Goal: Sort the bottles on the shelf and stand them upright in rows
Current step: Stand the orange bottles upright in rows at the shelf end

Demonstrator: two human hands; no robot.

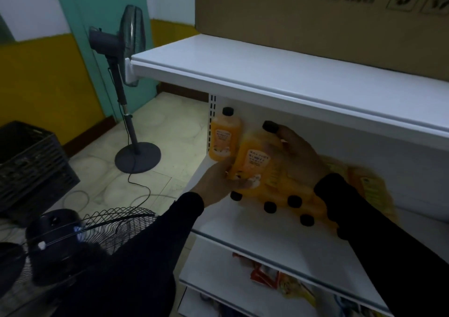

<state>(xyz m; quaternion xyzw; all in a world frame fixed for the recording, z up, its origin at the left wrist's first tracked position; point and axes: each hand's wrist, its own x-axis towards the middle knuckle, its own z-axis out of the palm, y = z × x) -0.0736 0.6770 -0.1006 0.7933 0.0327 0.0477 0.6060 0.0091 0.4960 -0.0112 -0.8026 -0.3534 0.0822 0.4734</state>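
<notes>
One orange bottle with a black cap (222,136) stands upright at the back left corner of the white middle shelf (279,241). Just right of it I hold a second orange bottle (252,161), nearly upright and tilted slightly. My left hand (218,180) grips its base and my right hand (296,156) wraps its upper side near the black cap. Several more orange bottles (291,195) lie on their sides on the shelf below my hands, black caps pointing toward me. Further orange bottles (369,188) lie blurred behind my right sleeve.
A large cardboard box (315,12) rests on the top shelf (267,73). A standing fan (126,85) is on the floor to the left, a black crate (31,161) further left, and another fan's cage (97,226) near my left arm. Packets (279,280) lie on the lower shelf.
</notes>
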